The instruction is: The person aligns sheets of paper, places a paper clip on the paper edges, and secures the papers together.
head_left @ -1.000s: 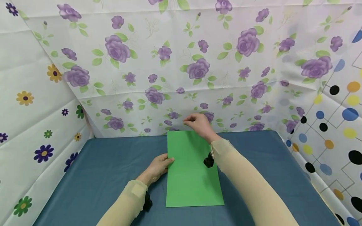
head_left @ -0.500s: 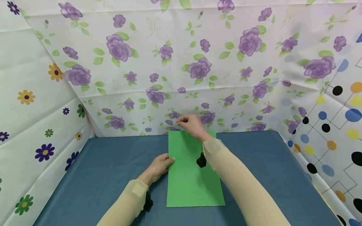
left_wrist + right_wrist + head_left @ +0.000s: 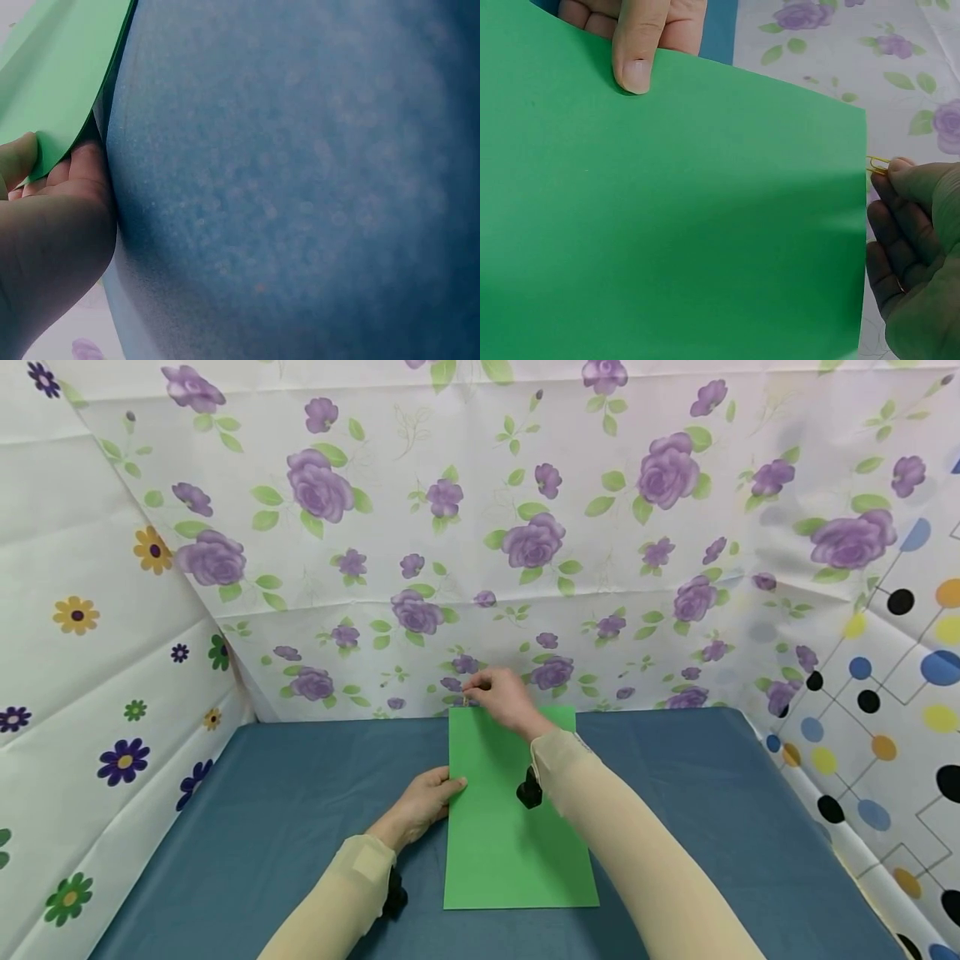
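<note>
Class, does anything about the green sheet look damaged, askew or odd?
Nothing stands out: the green sheet shows no visible tear, the left hand grips its left side, and the right hand pinches a yellow paper clip by its far edge.

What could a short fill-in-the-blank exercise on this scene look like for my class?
1. The left hand grips paper that is coloured ____.
2. The left hand's ____ lies on top of the paper, while its fingers are underneath.
3. The right hand pinches a paper clip coloured ____.

Missing words: green; thumb; yellow.
</note>
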